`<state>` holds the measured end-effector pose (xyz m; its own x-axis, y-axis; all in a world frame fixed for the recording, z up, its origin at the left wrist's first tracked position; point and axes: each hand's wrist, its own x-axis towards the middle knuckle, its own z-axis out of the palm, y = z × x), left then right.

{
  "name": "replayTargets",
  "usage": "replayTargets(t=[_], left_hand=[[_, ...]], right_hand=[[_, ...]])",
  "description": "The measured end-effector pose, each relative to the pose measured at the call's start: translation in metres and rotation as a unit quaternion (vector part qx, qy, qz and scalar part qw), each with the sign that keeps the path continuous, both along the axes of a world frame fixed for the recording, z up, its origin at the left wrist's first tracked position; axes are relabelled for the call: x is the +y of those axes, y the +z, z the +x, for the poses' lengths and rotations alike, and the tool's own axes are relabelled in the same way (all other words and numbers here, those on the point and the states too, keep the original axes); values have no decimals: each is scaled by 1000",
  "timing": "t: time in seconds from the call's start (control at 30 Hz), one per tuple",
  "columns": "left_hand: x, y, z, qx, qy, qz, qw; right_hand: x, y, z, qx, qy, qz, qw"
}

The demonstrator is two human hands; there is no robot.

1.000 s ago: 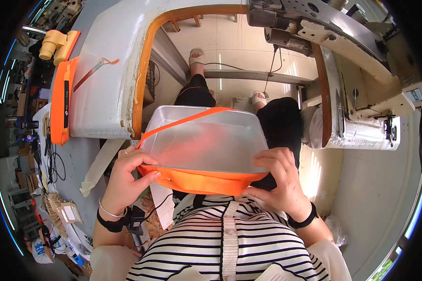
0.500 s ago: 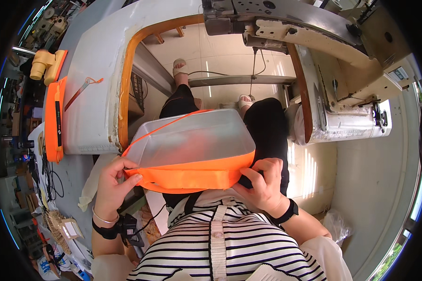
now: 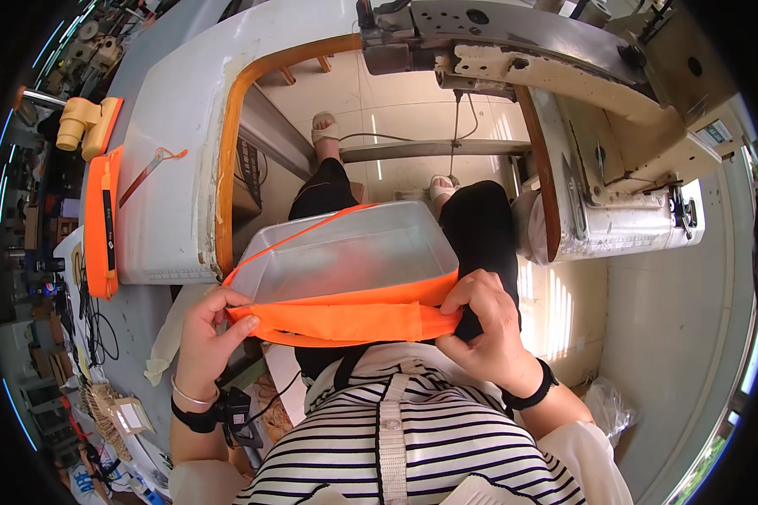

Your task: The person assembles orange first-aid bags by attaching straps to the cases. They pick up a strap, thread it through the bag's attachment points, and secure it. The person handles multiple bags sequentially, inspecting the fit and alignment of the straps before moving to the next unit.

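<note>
An open orange insulated bag (image 3: 370,295) with a silver lining (image 3: 345,248) rests over my lap. Along its near side runs a flat orange fabric band (image 3: 345,323), drawn out nearly straight between my hands. My left hand (image 3: 213,324) pinches the left end of the band at the bag's near left corner, thumb on top. At the near right corner, the curled fingers of my right hand (image 3: 487,326) grip the band's other end. A thin orange edge strip slants across the bag's left side.
A sewing machine (image 3: 556,93) stands at the far right. The pale table (image 3: 173,210) curves around a wood-edged cutout. On its left lie a folded orange fabric piece (image 3: 103,223), a slim tool with an orange loop (image 3: 152,175) and a yellow holder (image 3: 88,126). A plastic bag (image 3: 608,408) sits at lower right.
My right hand has moved slightly right and away from me, closing more around the band's end. The band, bulging before, is now straighter. My left hand keeps its hold.
</note>
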<state>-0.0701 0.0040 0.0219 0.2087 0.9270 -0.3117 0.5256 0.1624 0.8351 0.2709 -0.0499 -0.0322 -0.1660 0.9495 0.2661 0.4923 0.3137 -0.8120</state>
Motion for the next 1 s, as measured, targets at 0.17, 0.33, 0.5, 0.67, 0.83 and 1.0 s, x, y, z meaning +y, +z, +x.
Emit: replayTargets(t=[0.17, 0.33, 0.5, 0.67, 0.83, 1.0], left_hand=[[0, -1, -2, -7, 1, -2, 1000], [-3, -3, -5, -13, 24, -22, 999], [-4, -4, -7, 6, 6, -10, 1000], [-3, -5, -7, 4, -2, -5, 1000], [-4, -7, -9, -5, 21, -19, 1000], [-3, -6, -9, 13, 18, -24, 999]], right_hand=[[3, 12, 11, 149, 37, -155, 976], [8, 7, 10, 14, -26, -73, 997], [13, 10, 7, -9, -32, -33, 999], [13, 15, 10, -24, -16, -78, 997], [15, 16, 9, -24, -6, -41, 999], [19, 16, 6, -93, -1, 47, 995]])
